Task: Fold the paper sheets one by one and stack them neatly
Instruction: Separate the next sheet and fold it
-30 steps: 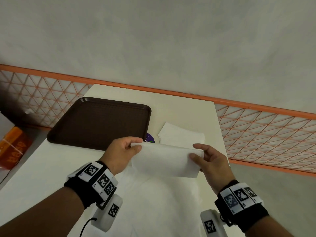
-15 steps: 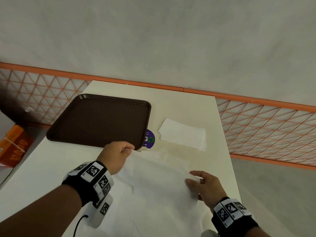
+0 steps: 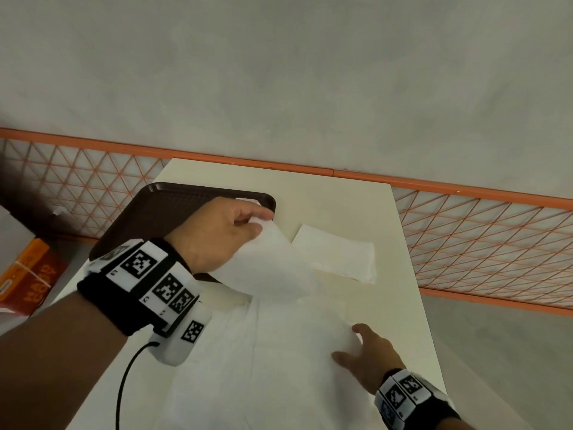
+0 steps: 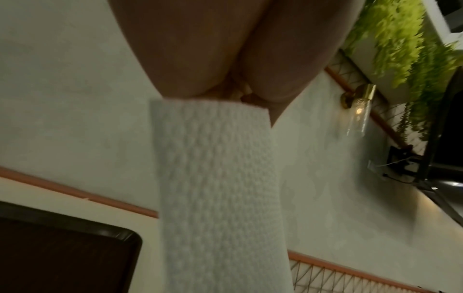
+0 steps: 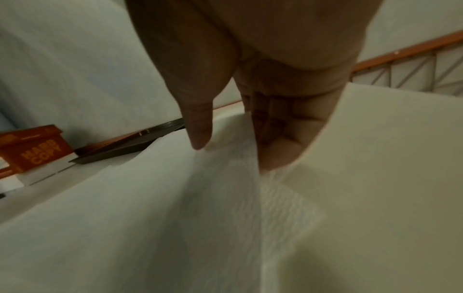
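Folded sheet (image 3: pixel 273 268) is pinched by left hand (image 3: pixel 217 234) fingers, just left of the folded stack (image 3: pixel 338 256). Right hand (image 3: pixel 369 355) pinches an unfolded sheet (image 3: pixel 294 367) edge, nearer than the stack on the bench (image 3: pixel 325 197).

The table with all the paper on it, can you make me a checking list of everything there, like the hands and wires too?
Surface: pale table, against a grey wall.
Job's things: folded paper lifted by the left hand; flat sheets spread near the front edge; folded stack lying further back on the right.
Clutter: brown tray at the back left, nothing seen in the part that shows.
Grippers: left hand pinches the folded paper; right hand holds a sheet's edge, thumb on top, fingers beneath.
Cables: black cable hanging from the left wrist unit.
Surroundings: orange lattice railing; orange box on the floor to the left.
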The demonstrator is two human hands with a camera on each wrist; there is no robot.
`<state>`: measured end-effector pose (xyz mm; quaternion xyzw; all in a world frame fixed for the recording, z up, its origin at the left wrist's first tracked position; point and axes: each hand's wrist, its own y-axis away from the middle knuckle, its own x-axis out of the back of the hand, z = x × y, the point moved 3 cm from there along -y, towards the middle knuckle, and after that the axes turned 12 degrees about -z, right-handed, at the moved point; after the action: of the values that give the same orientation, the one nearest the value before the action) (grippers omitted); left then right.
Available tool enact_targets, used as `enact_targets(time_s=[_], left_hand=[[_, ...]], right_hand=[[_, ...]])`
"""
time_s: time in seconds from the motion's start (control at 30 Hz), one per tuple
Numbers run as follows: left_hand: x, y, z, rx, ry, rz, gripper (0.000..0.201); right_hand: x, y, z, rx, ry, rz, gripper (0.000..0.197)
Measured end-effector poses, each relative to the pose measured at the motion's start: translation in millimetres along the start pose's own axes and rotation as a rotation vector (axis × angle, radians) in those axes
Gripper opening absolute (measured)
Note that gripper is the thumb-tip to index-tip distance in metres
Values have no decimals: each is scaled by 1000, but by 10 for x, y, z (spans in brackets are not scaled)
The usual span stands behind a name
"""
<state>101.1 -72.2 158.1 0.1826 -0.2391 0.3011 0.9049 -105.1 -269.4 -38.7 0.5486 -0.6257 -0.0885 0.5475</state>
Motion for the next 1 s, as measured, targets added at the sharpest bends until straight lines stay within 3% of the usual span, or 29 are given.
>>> enact_targets(time_s=[0.07,0.13,0.23,0.3,0.37,0.47,0.6,0.77,0.9,1.0], left_hand=[[-60,19,63,1,8,-45,26],[-125,18,70,1,-8,-74,27],[-200,25,82,-10,38,-82,24],[-212,36,99,-17,102,-60,23],[-205,55,97,-18,172,-35,24],[-186,81,22,-3,215,5,29],[-200,98,-99,30,279,27,35],[-188,79,-181,55,216,69,39],[-137,72,-179,48,152,98,37],[-112,59,-172,51,58,98,36]], right_hand=[[97,42,-61,-3,104,16,78],[218,71,-157,75,58,100,74],[350,146,-331,272,-346,169,50],[358,228,-445,336,-748,58,43],[367,320,-521,353,-1082,-43,46],[449,401,-576,432,-1285,-70,60],[609,438,-605,505,-1259,4,71],[693,450,-641,514,-1059,133,34],[666,388,-675,530,-1017,141,43],[641,348,-687,560,-695,258,55]])
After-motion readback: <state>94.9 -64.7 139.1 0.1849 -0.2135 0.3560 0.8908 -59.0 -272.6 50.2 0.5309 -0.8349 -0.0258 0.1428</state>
